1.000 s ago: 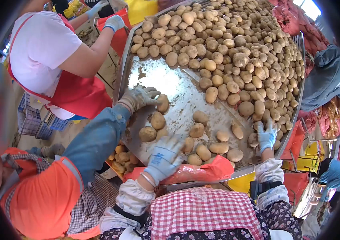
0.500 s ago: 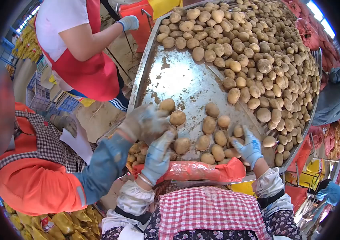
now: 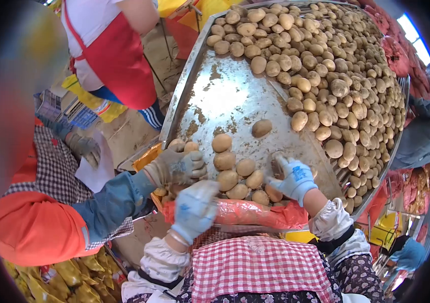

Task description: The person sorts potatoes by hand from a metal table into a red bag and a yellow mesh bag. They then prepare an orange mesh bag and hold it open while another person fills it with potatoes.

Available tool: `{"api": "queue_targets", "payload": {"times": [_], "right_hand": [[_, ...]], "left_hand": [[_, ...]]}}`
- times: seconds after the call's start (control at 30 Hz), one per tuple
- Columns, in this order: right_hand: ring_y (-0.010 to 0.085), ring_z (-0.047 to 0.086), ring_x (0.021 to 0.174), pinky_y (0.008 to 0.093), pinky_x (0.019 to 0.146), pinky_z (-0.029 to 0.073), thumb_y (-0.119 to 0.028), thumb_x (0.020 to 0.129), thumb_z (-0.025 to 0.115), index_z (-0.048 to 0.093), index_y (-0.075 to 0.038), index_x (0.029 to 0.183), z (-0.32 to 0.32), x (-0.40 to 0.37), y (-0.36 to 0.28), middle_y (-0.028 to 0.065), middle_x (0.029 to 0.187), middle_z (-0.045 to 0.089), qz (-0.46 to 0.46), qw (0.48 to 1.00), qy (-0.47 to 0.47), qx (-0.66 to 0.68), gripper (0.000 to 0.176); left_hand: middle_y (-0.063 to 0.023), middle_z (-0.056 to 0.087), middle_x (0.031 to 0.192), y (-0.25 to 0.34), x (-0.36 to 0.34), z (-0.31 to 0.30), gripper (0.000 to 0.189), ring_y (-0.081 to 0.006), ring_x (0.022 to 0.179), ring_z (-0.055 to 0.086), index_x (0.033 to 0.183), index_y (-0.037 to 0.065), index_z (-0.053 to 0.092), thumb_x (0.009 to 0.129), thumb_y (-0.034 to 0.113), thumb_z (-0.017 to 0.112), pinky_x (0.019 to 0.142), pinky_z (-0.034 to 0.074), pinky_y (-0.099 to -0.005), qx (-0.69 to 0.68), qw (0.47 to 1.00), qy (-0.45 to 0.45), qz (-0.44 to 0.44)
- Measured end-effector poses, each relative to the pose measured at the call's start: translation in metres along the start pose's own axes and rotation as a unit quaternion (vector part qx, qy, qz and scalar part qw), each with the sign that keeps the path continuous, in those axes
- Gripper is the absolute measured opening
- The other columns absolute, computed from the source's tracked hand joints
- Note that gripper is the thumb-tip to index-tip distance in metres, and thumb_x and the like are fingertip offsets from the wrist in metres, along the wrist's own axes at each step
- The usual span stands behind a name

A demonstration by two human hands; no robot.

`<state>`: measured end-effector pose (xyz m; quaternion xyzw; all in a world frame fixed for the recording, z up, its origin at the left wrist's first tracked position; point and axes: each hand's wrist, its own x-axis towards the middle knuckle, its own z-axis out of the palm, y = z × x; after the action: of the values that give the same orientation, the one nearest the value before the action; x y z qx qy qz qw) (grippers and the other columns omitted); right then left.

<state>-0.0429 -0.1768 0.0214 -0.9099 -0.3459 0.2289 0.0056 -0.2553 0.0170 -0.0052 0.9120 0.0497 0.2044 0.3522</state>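
My left hand [image 3: 193,209], in a pale blue glove, is above the table's near edge, left of a group of loose potatoes [image 3: 227,179]; motion blurs its fingers. My right hand [image 3: 296,181], gloved alike, curls its fingers and thumb around a brownish potato [image 3: 277,165] on the metal sorting table [image 3: 189,108]. Another potato [image 3: 274,194] lies just below its thumb. One potato [image 3: 262,128] rests apart, farther up the metal. A co-worker's gloved hand [image 3: 182,166] is close beyond my left hand, over potatoes at the table's left corner.
A large potato heap [image 3: 346,91] covers the table's far and right parts. A red plastic-wrapped roll [image 3: 255,213] lines the near edge. An orange-clad co-worker [image 3: 38,227] stands at left, another person in a red apron [image 3: 121,65] beyond. Yellow bags [image 3: 63,280] lie lower left.
Loose potatoes have shifted left and closer together near the front edge. My right hand has moved left with them; my left hand has drawn back slightly. The red-aproned person has shifted.
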Motion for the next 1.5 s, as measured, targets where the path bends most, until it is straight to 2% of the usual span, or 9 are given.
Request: {"api": "queue_targets", "payload": {"times": [0.3, 0.4, 0.53, 0.63, 0.73, 0.93, 1.2, 1.33, 1.5], "right_hand": [[0.0353, 0.057, 0.109, 0.0433, 0.092, 0.046, -0.055, 0.074, 0.069, 0.043, -0.005, 0.136, 0.011, 0.002, -0.027, 0.0192, 0.118, 0.059, -0.142, 0.989, -0.034, -0.034, 0.084], [0.0357, 0.06, 0.106, 0.0441, 0.091, 0.047, -0.054, 0.072, 0.07, 0.038, -0.006, 0.14, 0.017, 0.011, -0.033, 0.0198, 0.117, 0.06, -0.1, 0.981, -0.122, -0.11, 0.089], [0.0358, 0.062, 0.102, 0.042, 0.089, 0.049, -0.046, 0.077, 0.07, 0.035, -0.008, 0.144, 0.033, 0.017, -0.046, 0.0222, 0.116, 0.062, -0.151, 0.982, -0.117, -0.01, 0.084], [0.0393, 0.061, 0.099, 0.0426, 0.086, 0.049, -0.029, 0.075, 0.075, 0.044, -0.006, 0.136, 0.051, 0.018, -0.029, 0.022, 0.114, 0.06, -0.223, 0.913, -0.032, 0.341, 0.072], [0.0374, 0.059, 0.103, 0.0429, 0.089, 0.048, -0.039, 0.077, 0.072, 0.051, -0.005, 0.128, 0.015, 0.012, 0.011, 0.0193, 0.114, 0.06, -0.291, 0.941, 0.158, 0.065, 0.064], [0.0339, 0.055, 0.111, 0.0418, 0.095, 0.043, -0.056, 0.077, 0.064, 0.055, -0.008, 0.123, -0.015, -0.023, 0.054, 0.0163, 0.115, 0.061, 0.011, 0.985, -0.101, -0.141, 0.067], [0.0351, 0.057, 0.107, 0.0428, 0.093, 0.044, -0.05, 0.076, 0.068, 0.048, -0.01, 0.132, 0.001, -0.026, 0.071, 0.0155, 0.12, 0.058, -0.146, 0.981, 0.098, -0.079, 0.072], [0.0328, 0.056, 0.115, 0.0403, 0.096, 0.044, -0.056, 0.075, 0.068, 0.046, -0.009, 0.134, -0.017, -0.045, 0.091, 0.0187, 0.127, 0.055, 0.113, 0.984, -0.132, -0.048, 0.079], [0.0355, 0.055, 0.117, 0.0408, 0.099, 0.043, -0.049, 0.079, 0.069, 0.044, -0.005, 0.136, 0.016, -0.03, 0.087, 0.0222, 0.128, 0.054, 0.11, 0.982, -0.035, 0.147, 0.076]], "left_hand": [[-0.0196, 0.055, 0.121, 0.016, -0.026, 0.02, 0.048, -0.0364, 0.113, 0.05, 0.112, 0.003, 0.061, 0.084, 0.041, 0.056, 0.105, 0.03, -0.0503, 0.265, 0.931, -0.133, -0.213], [-0.0196, 0.055, 0.12, 0.032, -0.028, 0.026, 0.051, -0.0353, 0.112, 0.051, 0.115, 0.002, 0.058, 0.082, 0.042, 0.056, 0.104, 0.032, -0.0493, 0.045, 0.95, -0.105, -0.292], [-0.0201, 0.054, 0.121, 0.035, -0.034, 0.047, 0.056, -0.0366, 0.109, 0.052, 0.12, 0.001, 0.056, 0.081, 0.04, 0.058, 0.101, 0.036, -0.0501, 0.21, 0.968, -0.051, -0.129], [-0.0214, 0.053, 0.125, 0.032, -0.05, 0.033, 0.054, -0.0381, 0.113, 0.052, 0.121, 0.001, 0.055, 0.081, 0.037, 0.059, 0.102, 0.036, -0.0504, 0.225, 0.96, -0.03, -0.162], [-0.0224, 0.055, 0.125, 0.034, -0.065, 0.024, 0.046, -0.0384, 0.113, 0.053, 0.118, 0.002, 0.059, 0.083, 0.033, 0.06, 0.101, 0.037, -0.0505, 0.257, 0.95, 0.003, -0.179], [-0.0197, 0.062, 0.117, 0.036, -0.027, 0.031, 0.037, -0.0363, 0.106, 0.058, 0.114, 0.003, 0.063, 0.085, 0.026, 0.062, 0.094, 0.044, -0.0464, 0.123, 0.976, 0.044, -0.174], [-0.0192, 0.059, 0.122, -0.025, 0.016, 0.029, 0.04, -0.0351, 0.11, 0.057, 0.125, 0.004, 0.055, 0.09, 0.021, 0.057, 0.097, 0.044, -0.0414, 0.111, 0.946, -0.124, -0.28], [-0.0179, 0.058, 0.12, -0.013, 0.015, 0.015, 0.042, -0.0352, 0.11, 0.055, 0.121, 0.006, 0.057, 0.087, 0.03, 0.059, 0.093, 0.044, -0.0459, 0.136, 0.958, 0.051, -0.248], [-0.0179, 0.059, 0.12, 0.036, 0.043, 0.048, 0.048, -0.0355, 0.108, 0.058, 0.123, 0.008, 0.058, 0.086, 0.039, 0.06, 0.094, 0.045, -0.0436, 0.188, 0.933, -0.191, -0.239]]}}
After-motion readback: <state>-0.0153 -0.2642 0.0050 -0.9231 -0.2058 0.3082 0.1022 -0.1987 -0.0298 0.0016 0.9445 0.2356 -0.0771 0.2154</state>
